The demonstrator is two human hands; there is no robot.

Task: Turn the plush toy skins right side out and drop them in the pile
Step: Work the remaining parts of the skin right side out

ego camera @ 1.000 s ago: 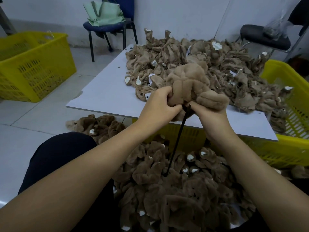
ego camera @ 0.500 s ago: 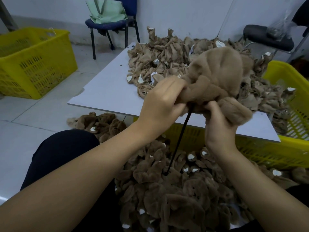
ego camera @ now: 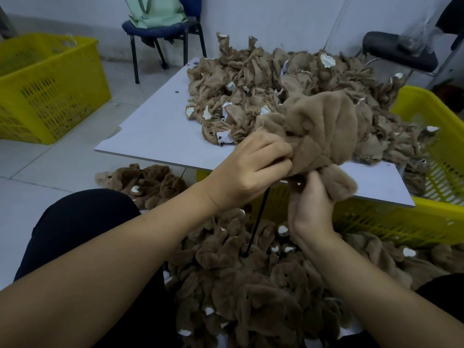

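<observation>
Brown plush skin (ego camera: pixel 324 126) is gripped by the left hand (ego camera: pixel 253 169) and right hand (ego camera: pixel 311 204) above the worktop's (ego camera: pixel 155 131) near edge.

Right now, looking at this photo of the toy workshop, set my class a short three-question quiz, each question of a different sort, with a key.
1. True or false: both hands grip the same plush skin.
2. Which option is right? The thin black rod stands (a) on the chair, (b) between the forearms, rising from the pile in the lap, (c) inside the far basket.
3. Fill in: the heap on the white board shows the skins' ______ side.

Key
1. True: the left hand and right hand both hold it.
2. b
3. Inner (unturned): the heap of unturned skins is flat and dull, not furry.
</observation>
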